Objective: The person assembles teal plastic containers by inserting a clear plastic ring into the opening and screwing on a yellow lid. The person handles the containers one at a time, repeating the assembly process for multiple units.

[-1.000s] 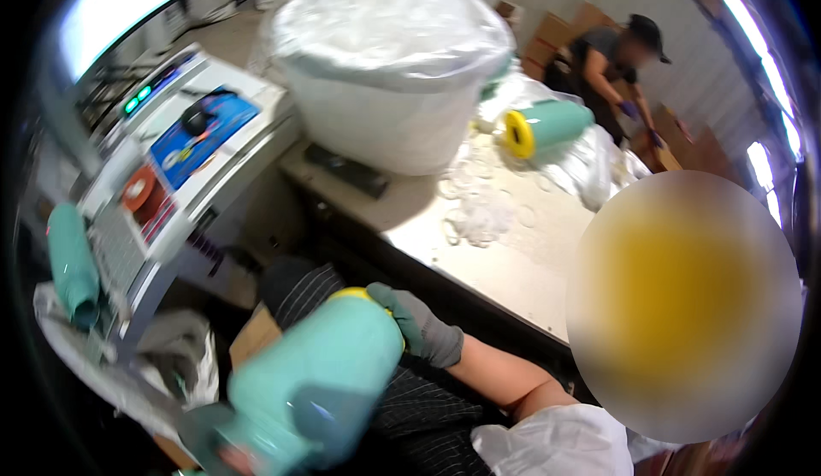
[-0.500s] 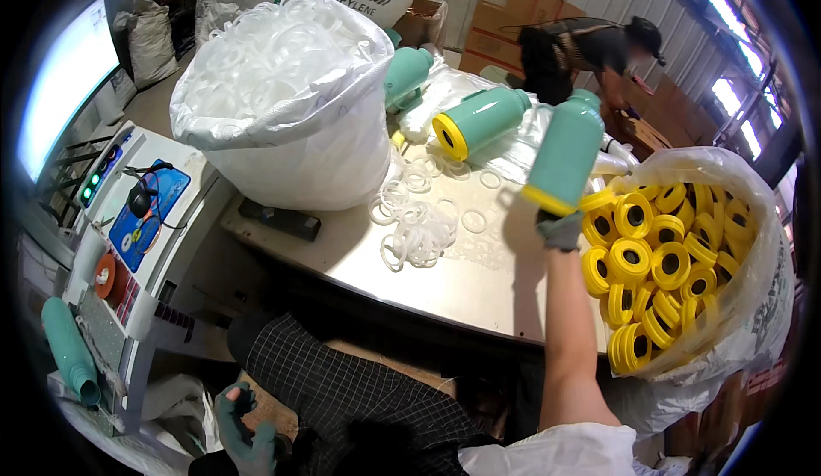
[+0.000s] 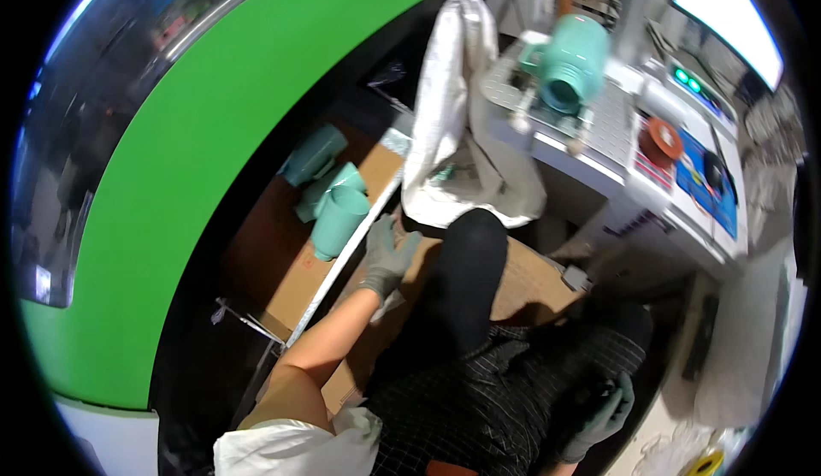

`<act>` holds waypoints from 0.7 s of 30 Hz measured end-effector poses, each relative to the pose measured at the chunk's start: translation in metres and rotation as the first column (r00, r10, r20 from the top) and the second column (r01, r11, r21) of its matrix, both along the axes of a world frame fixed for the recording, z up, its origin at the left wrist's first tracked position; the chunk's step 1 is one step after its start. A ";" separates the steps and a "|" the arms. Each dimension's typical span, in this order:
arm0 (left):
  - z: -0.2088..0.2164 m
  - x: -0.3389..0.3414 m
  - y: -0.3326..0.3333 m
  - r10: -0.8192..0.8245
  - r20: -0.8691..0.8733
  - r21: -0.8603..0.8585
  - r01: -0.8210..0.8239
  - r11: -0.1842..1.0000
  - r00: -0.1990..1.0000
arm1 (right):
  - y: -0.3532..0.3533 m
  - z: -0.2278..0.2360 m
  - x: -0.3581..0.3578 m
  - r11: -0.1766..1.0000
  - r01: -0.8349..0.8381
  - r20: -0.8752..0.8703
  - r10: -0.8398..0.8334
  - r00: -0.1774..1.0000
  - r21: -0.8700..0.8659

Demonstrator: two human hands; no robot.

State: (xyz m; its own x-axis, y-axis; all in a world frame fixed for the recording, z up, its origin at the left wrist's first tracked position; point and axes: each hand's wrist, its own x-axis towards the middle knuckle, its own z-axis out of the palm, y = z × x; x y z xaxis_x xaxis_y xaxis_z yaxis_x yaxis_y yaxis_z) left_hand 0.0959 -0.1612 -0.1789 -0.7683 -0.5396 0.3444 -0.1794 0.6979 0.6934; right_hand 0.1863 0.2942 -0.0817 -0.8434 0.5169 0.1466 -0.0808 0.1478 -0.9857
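Note:
My left hand (image 3: 386,258), in a grey-green glove with bare fingertips, reaches forward with its fingers apart and nothing in it. Just beyond it, a teal plastic bottle body (image 3: 340,221) stands tilted in an open cardboard box (image 3: 295,292). Behind that are more teal pieces, one of them a jug-like body with a handle (image 3: 315,155). Over my thigh at the lower right rests my right hand (image 3: 603,420), gloved too, with fingers loosely bent and apart; I see nothing held in it.
A green machine panel (image 3: 205,108) curves along the left. A white woven sack (image 3: 457,134) stands ahead, beside a bench with another teal jug (image 3: 575,57) on its metal plate (image 3: 611,134). An orange-brown roll (image 3: 660,141) and a bright screen (image 3: 727,14) are at right.
My view has swung left, from the table of rings and yellow caps to the green machine. My right hand no longer holds the teal bottle; my left hand has reached toward the box.

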 end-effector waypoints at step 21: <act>0.207 0.041 -0.026 -0.263 0.056 -0.173 0.268 0.948 0.963 | -0.122 0.021 -0.092 0.656 -0.615 -0.063 0.660 0.749 -0.437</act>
State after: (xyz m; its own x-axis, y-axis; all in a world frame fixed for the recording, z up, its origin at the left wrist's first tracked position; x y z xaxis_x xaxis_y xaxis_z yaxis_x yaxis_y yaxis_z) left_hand 0.1373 -0.1873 0.0282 -0.8873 -0.2471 0.3895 0.0095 0.8345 0.5509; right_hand 0.0940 0.1726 -0.0612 -0.9857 -0.1633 -0.0407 0.0916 -0.3171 -0.9439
